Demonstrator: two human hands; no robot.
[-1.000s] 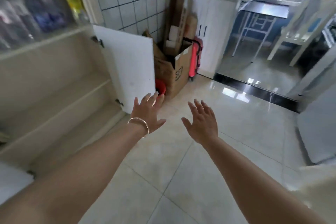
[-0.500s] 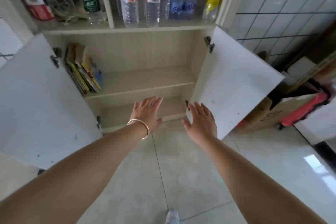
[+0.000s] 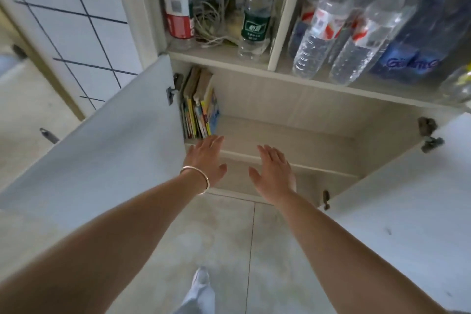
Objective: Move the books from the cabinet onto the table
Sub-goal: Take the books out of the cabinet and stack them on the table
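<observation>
— What stands on the upper shelf [image 3: 219, 55] of the cabinet?

— On its left part, a bottle with a red and white label [image 3: 178, 16], a tangle of pale cables [image 3: 210, 24] and a clear bottle with a green label [image 3: 256, 14]. Right of the upright divider [image 3: 286, 10], several clear water bottles [image 3: 331, 23] and a dark blue one [image 3: 418, 41].

— And the shelf below [image 3: 280, 135]?

— A row of books [image 3: 200, 107] stands upright at its far left end, against the side wall. The rest of that board is bare.

— Below that?

— A lower shelf [image 3: 316, 176], then the pale tiled floor [image 3: 224, 232].
</observation>
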